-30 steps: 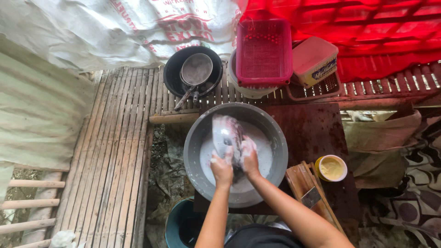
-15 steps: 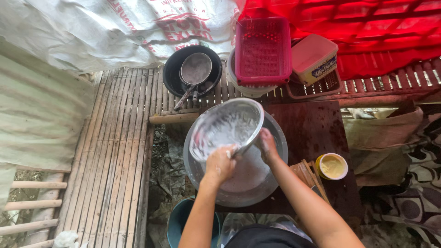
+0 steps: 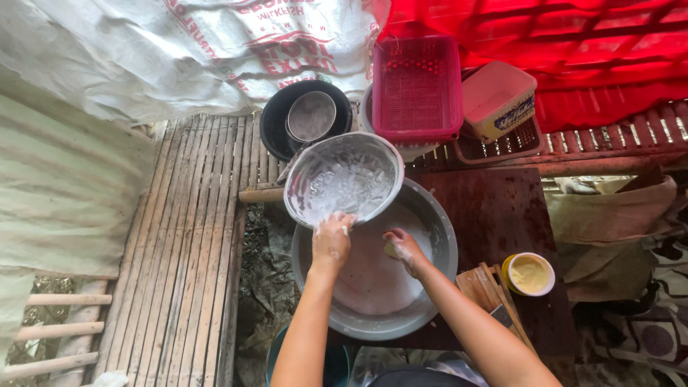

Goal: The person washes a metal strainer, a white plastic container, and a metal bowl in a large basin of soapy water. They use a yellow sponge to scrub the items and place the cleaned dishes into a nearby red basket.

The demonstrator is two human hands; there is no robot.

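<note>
Washing up over the big grey basin [image 3: 430, 301], the person has the most to lose from the basin itself — it sits on a dark wet surface [image 3: 502, 215] whose near edge it overhangs at 6 o'clock, and a hard push down on that rim could tip the soapy water out, I judge. Next in size is the metal bowl [image 3: 344, 179], lifted and tilted above the basin's 11 o'clock rim, its inside streaked with suds. The left hand [image 3: 332, 240] grips its lower rim with fingers closed over the edge; foam covers both, so a slip looks the likeliest fault, and the bowl could drop into the basin or knock the black pan [image 3: 276, 132] and small steel pot [image 3: 310, 116] stacked at 12 o'clock on the bamboo slats [image 3: 179, 236]. The right hand [image 3: 405, 249] is curled narrowly around a small yellowish sponge [image 3: 391, 249], low inside the basin — apart from the bowl. At 3 o'clock, near the basin, the little yellow tub [image 3: 529, 274] stands open; a splash could foul it.
</note>
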